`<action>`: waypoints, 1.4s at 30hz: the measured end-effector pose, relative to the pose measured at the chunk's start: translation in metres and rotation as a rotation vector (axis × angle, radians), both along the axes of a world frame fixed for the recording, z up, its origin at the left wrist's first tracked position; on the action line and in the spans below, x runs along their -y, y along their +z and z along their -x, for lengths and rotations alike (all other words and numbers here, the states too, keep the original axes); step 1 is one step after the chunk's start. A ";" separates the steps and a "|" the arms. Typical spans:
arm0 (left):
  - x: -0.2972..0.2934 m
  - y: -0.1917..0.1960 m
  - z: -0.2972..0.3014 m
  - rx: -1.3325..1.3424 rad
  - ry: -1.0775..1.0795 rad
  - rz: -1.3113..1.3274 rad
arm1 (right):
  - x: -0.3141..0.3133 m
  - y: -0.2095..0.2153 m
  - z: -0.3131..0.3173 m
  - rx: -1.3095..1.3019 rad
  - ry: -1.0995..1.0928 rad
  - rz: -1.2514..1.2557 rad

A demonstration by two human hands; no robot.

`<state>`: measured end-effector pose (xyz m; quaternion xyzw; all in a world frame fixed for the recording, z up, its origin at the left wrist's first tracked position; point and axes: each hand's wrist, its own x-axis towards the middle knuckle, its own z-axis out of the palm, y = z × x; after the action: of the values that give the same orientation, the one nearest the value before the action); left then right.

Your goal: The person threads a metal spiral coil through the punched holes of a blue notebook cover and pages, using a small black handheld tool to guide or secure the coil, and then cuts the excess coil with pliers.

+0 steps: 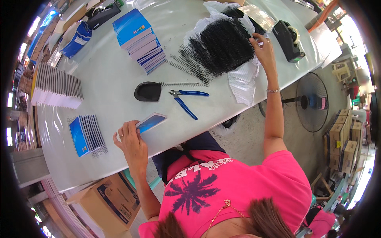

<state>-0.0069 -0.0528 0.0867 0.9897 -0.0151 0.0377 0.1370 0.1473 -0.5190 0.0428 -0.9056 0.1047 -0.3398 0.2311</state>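
**Two hands, a blue booklet and a heap of black coils**

At the near edge of the pale table (111,79), toward seven o'clock in the view, a small blue-covered booklet (151,121) is held flat on the surface. Its long axis is set on a slant, from the lower left up toward two o'clock, with the free end pointed away from the holder. The left hand (129,139) is laid over the booklet's near corner, palm down, wrist bent back toward the body; the corner is pinched between the thumb and the closed fingers.

The right arm is stretched almost straight toward one o'clock, a thin bracelet (273,91) worn at the wrist. The right hand (262,49) is rested on the edge of a heap of black spiral binding coils (222,45), springy and ribbed, piled on crinkled clear plastic wrap (242,81). Its fingers are curled onto the coils; whether one is actually gripped cannot be told.

Between the hands, near the centre, blue-handled pliers (185,99) are laid beside a black rounded holder (147,91), with a single silver wire coil (180,84) stretched just above them. At eleven o'clock a stack of blue notebooks (139,39) is seen; at eight o'clock, a row of bound blue notebooks (87,135); at one o'clock, a black tape dispenser (289,39)
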 end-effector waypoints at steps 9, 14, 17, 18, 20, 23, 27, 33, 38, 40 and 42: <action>0.028 -0.017 0.007 0.102 0.136 -0.024 | -0.002 0.011 -0.013 -0.246 0.029 -0.232; 0.036 -0.035 0.016 0.231 0.262 -0.017 | -0.007 0.007 -0.019 -0.208 0.064 -0.135; 0.047 -0.041 0.013 0.316 0.299 0.110 | 0.005 -0.002 -0.023 -0.172 0.115 -0.044; 0.049 -0.043 0.009 0.352 0.291 0.139 | 0.014 -0.009 -0.026 -0.146 0.138 -0.030; 0.052 -0.044 0.005 0.409 0.286 0.175 | 0.021 -0.009 -0.024 -0.149 0.131 -0.038; 0.054 -0.047 0.003 0.449 0.316 0.201 | 0.020 -0.007 -0.026 -0.271 0.039 -0.032; 0.054 -0.050 -0.002 0.509 0.337 0.185 | 0.009 -0.001 -0.025 -0.295 0.021 -0.057; 0.054 -0.053 -0.008 0.480 0.351 0.203 | 0.022 0.001 -0.018 -0.345 0.031 -0.057; 0.051 -0.057 -0.013 0.483 0.305 0.156 | 0.003 0.010 -0.006 -0.301 0.018 -0.086; 0.048 -0.058 -0.016 0.485 0.298 0.157 | 0.001 0.006 -0.006 -0.257 0.004 -0.078; 0.047 -0.060 -0.015 0.475 0.292 0.163 | -0.003 0.001 -0.007 -0.196 -0.008 -0.071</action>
<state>0.0083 -0.0993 0.0271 0.9306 0.0990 0.2888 0.2020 0.1544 -0.5159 0.0440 -0.9254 0.1423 -0.2467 0.2502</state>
